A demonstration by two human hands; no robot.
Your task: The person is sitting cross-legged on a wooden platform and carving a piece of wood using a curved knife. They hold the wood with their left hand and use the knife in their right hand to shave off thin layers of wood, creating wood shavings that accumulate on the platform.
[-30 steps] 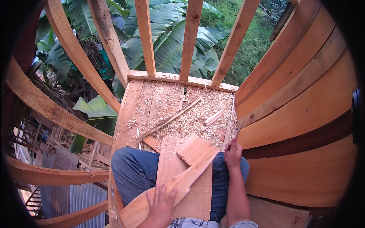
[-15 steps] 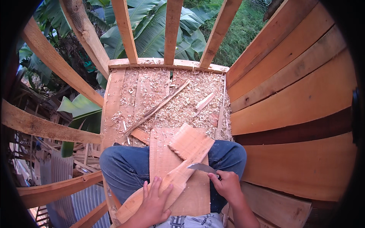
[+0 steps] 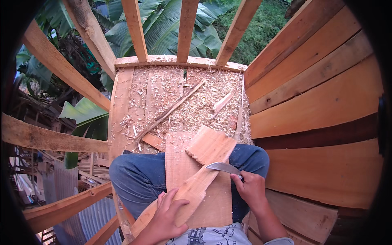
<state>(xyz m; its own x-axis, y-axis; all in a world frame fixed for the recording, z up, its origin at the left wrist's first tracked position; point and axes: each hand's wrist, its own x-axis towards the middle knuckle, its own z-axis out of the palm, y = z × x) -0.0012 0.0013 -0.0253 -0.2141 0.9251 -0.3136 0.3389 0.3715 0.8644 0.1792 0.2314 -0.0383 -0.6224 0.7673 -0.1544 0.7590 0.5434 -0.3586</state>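
A roughly shaped wooden piece (image 3: 190, 192) slants across my lap, with a broad squared end at the far right and a notch cut below that end. My left hand (image 3: 168, 212) grips its near part, thumb on one side and fingers over the other. In my right hand (image 3: 251, 190) is a knife with a curved blade (image 3: 222, 167), held by its handle, which my fingers mostly hide. The blade's tip lies at the narrowed part by the notch. Under the piece, a flat board (image 3: 175, 159) rests across my lap between my jeans-clad legs.
Curled shavings (image 3: 220, 94) cover the plank floor (image 3: 122, 94) ahead. A long thin stick (image 3: 169, 109) and a small wood offcut (image 3: 222, 102) lie among them. Slatted wooden rails (image 3: 53, 136) stand left and ahead; a plank wall (image 3: 310, 110) closes the right side.
The knife has moved slightly up and right, its tip now at the notch. My left fingers have curled more over the wood. The wooden piece and board have shifted slightly right in view.
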